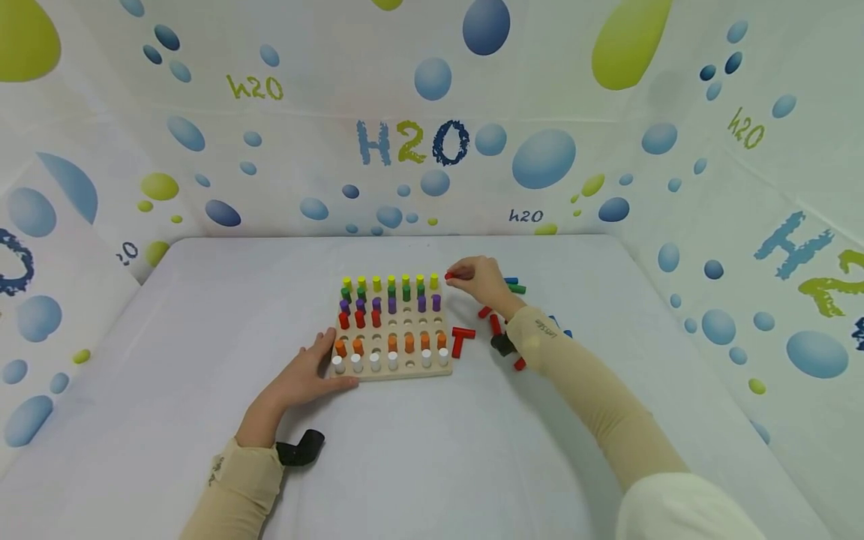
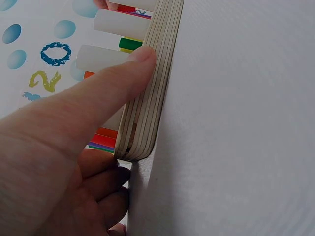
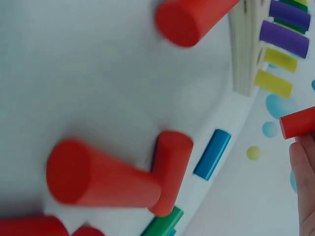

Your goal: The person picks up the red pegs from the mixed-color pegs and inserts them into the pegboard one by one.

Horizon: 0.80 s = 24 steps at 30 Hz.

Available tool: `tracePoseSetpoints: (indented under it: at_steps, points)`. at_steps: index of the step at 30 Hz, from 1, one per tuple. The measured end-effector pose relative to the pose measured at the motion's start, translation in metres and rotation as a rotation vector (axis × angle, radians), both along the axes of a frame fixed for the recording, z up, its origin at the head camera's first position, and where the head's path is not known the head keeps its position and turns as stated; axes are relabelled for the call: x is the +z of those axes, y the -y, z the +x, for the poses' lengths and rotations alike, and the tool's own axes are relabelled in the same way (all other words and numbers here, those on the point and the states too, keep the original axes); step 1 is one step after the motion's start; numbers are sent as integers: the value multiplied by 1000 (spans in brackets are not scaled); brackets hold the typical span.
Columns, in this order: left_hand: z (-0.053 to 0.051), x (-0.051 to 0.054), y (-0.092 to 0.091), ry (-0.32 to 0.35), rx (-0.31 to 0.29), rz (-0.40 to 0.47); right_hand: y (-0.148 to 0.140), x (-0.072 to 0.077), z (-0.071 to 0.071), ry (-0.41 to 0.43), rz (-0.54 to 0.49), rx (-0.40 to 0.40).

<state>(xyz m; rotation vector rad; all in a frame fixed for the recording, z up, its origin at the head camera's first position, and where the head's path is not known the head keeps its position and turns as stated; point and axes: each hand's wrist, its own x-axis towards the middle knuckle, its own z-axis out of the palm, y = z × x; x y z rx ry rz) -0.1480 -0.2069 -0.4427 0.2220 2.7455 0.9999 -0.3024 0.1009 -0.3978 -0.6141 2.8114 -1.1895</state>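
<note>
Across the white-covered table (image 1: 202, 322), a right hand (image 1: 482, 283) pinched a red cylindrical peg (image 1: 449, 276) beside the far right corner of a pale wooden pegboard (image 1: 401, 331). The left hand (image 1: 304, 379) gripped its near left corner — thumb along the front, fingers at the side. Coloured upright pegs (image 1: 392, 305) stood in rows. Loose red pegs (image 1: 463, 333), blue pegs (image 1: 511, 280) and a green peg (image 1: 517, 289) lay rightward — a beige sleeve (image 1: 587, 382) partly blocked my view.

We read a large "H2O" (image 1: 410, 141) and smaller "h2O" prints (image 1: 255, 88) on the white backdrop (image 1: 304, 165). On the right sleeve (image 1: 587, 390) and left sleeve (image 1: 232, 499) we see lettering too small to read surely.
</note>
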Motion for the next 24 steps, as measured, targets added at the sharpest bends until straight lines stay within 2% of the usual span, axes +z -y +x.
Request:
tracePoseSetpoints:
  at_steps: [10,18,24]
  points:
    - [-1,0,1,0,-2,-3,7,4,6,113,-185,-59]
    - [-1,1,0,-1,-4,-7,16,5,13,180,-261,-91]
    - [-1,0,1,0,-7,-10,24,7,19,242,-322,-72]
